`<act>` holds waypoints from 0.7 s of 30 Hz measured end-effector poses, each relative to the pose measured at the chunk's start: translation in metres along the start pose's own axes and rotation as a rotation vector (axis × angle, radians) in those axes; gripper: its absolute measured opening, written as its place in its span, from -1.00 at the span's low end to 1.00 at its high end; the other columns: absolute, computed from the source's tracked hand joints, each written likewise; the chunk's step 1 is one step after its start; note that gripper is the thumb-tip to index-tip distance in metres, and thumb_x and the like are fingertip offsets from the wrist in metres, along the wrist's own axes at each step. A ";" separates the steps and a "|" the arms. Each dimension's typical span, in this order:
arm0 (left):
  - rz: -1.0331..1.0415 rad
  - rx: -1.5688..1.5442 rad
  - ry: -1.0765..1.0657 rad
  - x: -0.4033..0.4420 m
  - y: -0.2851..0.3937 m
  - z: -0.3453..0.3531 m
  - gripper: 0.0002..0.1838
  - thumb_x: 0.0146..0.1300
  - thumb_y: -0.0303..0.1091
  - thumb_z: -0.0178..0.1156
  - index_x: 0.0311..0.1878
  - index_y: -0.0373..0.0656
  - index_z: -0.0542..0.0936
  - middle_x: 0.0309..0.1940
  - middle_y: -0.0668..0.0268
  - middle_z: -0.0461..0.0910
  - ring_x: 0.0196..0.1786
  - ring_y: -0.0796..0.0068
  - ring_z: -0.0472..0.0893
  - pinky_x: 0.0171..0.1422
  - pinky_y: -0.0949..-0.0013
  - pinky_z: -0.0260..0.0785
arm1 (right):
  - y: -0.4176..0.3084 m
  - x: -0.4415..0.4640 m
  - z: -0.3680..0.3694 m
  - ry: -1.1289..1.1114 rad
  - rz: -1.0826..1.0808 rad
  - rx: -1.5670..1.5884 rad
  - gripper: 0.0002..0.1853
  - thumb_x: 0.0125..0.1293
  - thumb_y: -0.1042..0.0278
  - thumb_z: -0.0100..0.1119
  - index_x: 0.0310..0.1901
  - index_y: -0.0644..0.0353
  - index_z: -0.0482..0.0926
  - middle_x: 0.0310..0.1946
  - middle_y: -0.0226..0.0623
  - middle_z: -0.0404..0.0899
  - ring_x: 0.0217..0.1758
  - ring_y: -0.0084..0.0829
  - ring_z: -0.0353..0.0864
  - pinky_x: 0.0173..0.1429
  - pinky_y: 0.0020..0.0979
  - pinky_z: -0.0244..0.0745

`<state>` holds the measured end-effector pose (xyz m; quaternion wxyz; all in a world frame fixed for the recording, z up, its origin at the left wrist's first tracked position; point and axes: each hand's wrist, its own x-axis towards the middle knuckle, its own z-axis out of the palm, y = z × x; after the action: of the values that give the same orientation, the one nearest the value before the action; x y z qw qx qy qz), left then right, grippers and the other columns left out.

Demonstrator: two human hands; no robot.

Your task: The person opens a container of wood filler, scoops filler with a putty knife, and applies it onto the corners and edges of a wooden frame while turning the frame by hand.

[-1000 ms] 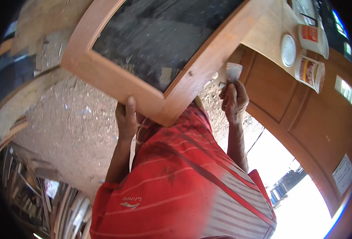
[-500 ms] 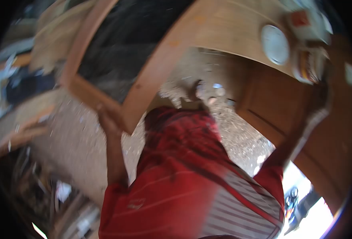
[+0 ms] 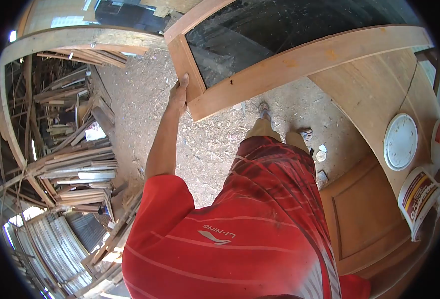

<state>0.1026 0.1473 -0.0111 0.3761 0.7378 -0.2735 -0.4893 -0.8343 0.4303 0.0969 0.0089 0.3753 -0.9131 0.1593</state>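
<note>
There's your left hand (image 3: 180,93), pinching the frame (image 3: 299,65) near its corner, the wood slanting off right across the top of view. Past the lid (image 3: 401,142) comes the tub (image 3: 419,197), seemingly beside your right hand (image 3: 433,220), too dark to tell its grip.

Stacked planks (image 3: 80,162) lie near corrugated metal sheets (image 3: 58,251) beside debris-strewn ground (image 3: 135,109).

Red shirt (image 3: 225,261), thin pale stripes; orange-brown frame (image 3: 299,64), blackish pane (image 3: 279,32); white lid (image 3: 400,142).
</note>
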 end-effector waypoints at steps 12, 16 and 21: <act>-0.004 -0.041 0.121 -0.002 -0.010 0.011 0.03 0.39 0.29 0.37 0.59 -0.39 0.29 0.37 0.02 0.57 0.31 0.13 0.67 0.40 0.06 0.61 | 0.003 0.028 0.017 -0.207 -0.057 0.076 -0.67 0.57 0.17 0.27 -0.12 0.35 0.73 -0.33 -0.17 0.71 -0.30 -0.36 0.69 -0.20 -0.33 0.59; 0.004 -0.030 0.151 -0.002 -0.017 0.008 0.03 0.39 0.30 0.37 0.58 -0.39 0.30 0.36 0.01 0.58 0.30 0.13 0.68 0.40 0.04 0.61 | 0.000 0.032 0.021 -0.264 -0.077 0.096 -0.69 0.57 0.17 0.28 -0.12 0.33 0.72 -0.33 -0.21 0.70 -0.31 -0.40 0.68 -0.21 -0.36 0.58; 0.029 -0.019 0.155 0.002 -0.016 0.010 0.04 0.38 0.31 0.37 0.59 -0.40 0.30 0.36 0.01 0.59 0.31 0.14 0.67 0.39 0.05 0.61 | 0.000 0.033 0.020 -0.303 -0.076 0.122 -0.70 0.56 0.17 0.28 -0.11 0.30 0.72 -0.34 -0.26 0.69 -0.33 -0.45 0.67 -0.24 -0.41 0.58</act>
<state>0.0943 0.1516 -0.0276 0.4102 0.7658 -0.2496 -0.4278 -0.8559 0.4017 0.0829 -0.1456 0.4293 -0.8776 0.1557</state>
